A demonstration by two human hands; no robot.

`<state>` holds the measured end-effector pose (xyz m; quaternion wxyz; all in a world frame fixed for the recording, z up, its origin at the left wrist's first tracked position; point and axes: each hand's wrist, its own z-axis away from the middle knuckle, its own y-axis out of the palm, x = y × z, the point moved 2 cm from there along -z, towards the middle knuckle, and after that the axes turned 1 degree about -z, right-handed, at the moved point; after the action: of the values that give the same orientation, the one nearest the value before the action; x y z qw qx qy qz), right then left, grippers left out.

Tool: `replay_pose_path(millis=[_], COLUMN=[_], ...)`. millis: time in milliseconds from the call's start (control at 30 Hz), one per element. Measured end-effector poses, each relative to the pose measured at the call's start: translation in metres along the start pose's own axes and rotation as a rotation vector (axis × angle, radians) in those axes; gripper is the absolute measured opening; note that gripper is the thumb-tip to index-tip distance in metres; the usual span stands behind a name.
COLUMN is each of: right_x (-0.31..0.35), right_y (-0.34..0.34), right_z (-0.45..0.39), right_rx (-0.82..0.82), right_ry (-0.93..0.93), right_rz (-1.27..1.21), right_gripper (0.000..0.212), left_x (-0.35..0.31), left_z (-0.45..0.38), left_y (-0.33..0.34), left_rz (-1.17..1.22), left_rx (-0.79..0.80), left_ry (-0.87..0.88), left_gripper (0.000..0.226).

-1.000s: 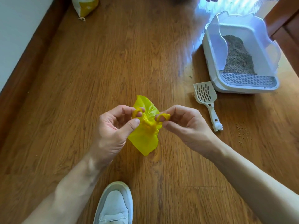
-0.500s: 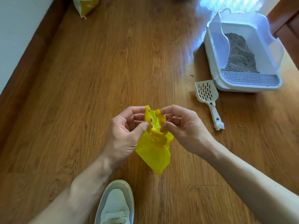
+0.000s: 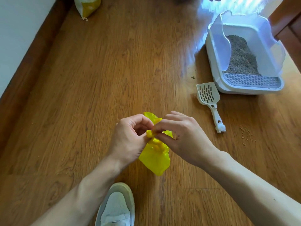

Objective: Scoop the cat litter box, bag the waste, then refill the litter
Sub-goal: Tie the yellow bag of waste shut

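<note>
Wood-plank floor (image 3: 101,82) fills the view, warm brown, grain running away from the camera; white wall (image 3: 17,35) with a wood skirting along the left edge, dark wood door frame at upper right. Both hands held above the floor at centre: left hand (image 3: 128,141) and right hand (image 3: 184,137) each have fingers curled, pinching the twisted top of a small yellow bag (image 3: 154,159) that hangs between them, its body drooping below the knuckles. White litter box (image 3: 216,75) sits on the floor at upper right, grey litter inside, grille at its near end. White slotted scoop (image 3: 210,101) lies just beside the box's near-left corner, handle toward the camera. Loose litter grains (image 3: 246,136) scattered right of the scoop. Yellow-white litter sack (image 3: 88,6) at top left by the wall. White sneaker (image 3: 116,207) at bottom centre.
</note>
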<state>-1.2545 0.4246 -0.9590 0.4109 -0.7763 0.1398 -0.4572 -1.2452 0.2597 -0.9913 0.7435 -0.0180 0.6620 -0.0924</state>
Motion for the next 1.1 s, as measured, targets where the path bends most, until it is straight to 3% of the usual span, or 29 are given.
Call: replay_pose_path(millis=[233,533,767,933,1100], right_x=[-0.004,-0.004,-0.006,-0.007,-0.009], right_y=[-0.001,-0.003,0.001,0.002,0.003], right_z=[0.002,0.001,0.001,0.001,0.001], right_rx=[0.152,0.024,-0.057,-0.074,-0.135], right_ry=[0.138,0.203,0.366,0.42,0.451], right_rz=[-0.057,-0.088,-0.321,-0.411,-0.448], right_gripper=[0.011,0.019,0.02,0.023,0.026], left_x=[-0.002,-0.006,-0.001,0.003,0.003], left_z=[0.002,0.005,0.002,0.002,-0.001], left_y=[-0.001,0.0,0.002,0.002,0.003], left_rz=[0.057,0.133,0.157,-0.039,0.097], left_rx=[0.116,0.269,0.167,0.248,0.192], left_ry=[-0.012,-0.017,0.009,0.039,0.019], left_gripper=[0.006,0.022,0.014,0.018,0.022])
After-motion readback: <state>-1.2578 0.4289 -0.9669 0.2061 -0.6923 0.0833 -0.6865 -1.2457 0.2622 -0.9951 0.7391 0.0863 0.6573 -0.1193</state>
